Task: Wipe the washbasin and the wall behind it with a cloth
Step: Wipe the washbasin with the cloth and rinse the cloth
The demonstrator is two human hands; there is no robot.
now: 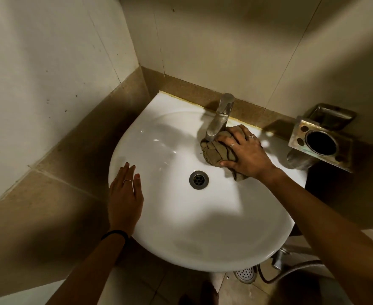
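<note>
White washbasin [174, 216], rounded front toward the viewer, flat back edge set against the far wall [225, 40] in a corner; its long axis runs from far left to near right. Right hand [245, 154] lies palm-down on a bunched brownish cloth [214, 150], fingers spread over it and thumb curled at its near edge: a loose, half-closed grip pressing the cloth onto the basin's far right slope. Cloth sits just beside the base of the metal tap [219, 117], touching or nearly so; the wad stretches from the tap toward the near right, a tail showing under the wrist. Tap spout points down and left into the bowl. Left hand [125, 194] is flat and open on the basin's left rim, fingers pointing far, holding nothing; a dark band [115, 234] on that wrist. Drain [199, 179] lies between the two hands, apart from both. Walls pale above, brown tile band below. Metal holder [322, 139] is fixed on the right, soap dish [331, 114] behind it. Floor drain [246, 274] and hose [291, 271] sit beneath the basin. Lighting dim, shadows heavy.
</note>
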